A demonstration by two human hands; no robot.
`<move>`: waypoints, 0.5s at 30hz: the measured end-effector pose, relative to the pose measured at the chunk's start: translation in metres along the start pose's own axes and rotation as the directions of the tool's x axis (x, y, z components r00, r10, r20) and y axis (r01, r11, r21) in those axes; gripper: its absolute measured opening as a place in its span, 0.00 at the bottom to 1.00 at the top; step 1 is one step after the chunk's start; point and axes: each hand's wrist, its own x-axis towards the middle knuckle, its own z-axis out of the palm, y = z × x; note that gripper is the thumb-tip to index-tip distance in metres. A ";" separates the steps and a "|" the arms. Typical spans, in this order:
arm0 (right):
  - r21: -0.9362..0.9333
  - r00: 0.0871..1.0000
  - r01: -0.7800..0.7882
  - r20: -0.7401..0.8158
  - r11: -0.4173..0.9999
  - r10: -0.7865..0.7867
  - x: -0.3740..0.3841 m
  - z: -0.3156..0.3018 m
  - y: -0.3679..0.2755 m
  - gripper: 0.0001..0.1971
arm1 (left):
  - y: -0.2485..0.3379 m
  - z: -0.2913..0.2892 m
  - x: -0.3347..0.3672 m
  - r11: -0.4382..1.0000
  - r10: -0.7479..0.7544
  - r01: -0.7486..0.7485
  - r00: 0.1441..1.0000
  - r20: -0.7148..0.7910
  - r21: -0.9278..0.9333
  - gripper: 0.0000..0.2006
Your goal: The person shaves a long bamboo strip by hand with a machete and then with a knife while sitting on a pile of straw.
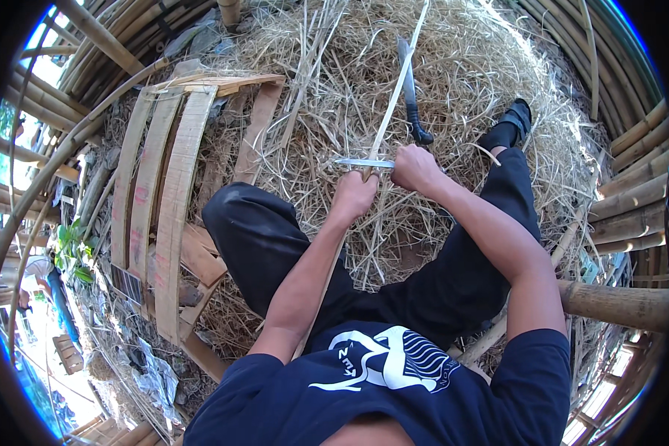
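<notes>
My left hand (355, 195) is closed round a long, thin bamboo strip (394, 97). The strip slants up to the far edge of the view, and its near end runs back beside my left forearm. In my closed right hand (416, 168) is a knife; its handle is hidden by the fingers. The knife's blade (363, 162) points left and lies across the strip, just beyond my left hand. Farther off, a machete (407, 78) with a black handle rests on a heap of pale shavings (461, 67).
A slatted wooden crate (175, 208) stands to my left. Bamboo poles (624, 208) wall the space on both sides, and one thick pole (617, 305) juts in at the right. My legs (260, 230) are spread around the shavings. A person (59, 297) is partly visible outside at left.
</notes>
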 end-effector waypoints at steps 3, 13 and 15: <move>-0.005 0.999 0.027 -0.033 1.000 -0.027 0.009 0.013 0.008 0.09 | -0.005 0.004 0.000 0.998 0.055 -0.053 0.997 -0.058 0.036 0.19; -0.065 0.990 -0.112 -0.096 0.992 0.105 0.029 -0.008 0.024 0.08 | 0.018 -0.004 -0.025 0.991 0.095 -0.090 0.994 -0.048 0.096 0.17; -0.102 0.993 -0.066 -0.103 0.993 0.055 0.033 -0.002 0.025 0.09 | 0.019 -0.008 -0.028 0.979 0.156 -0.146 0.985 -0.067 0.140 0.15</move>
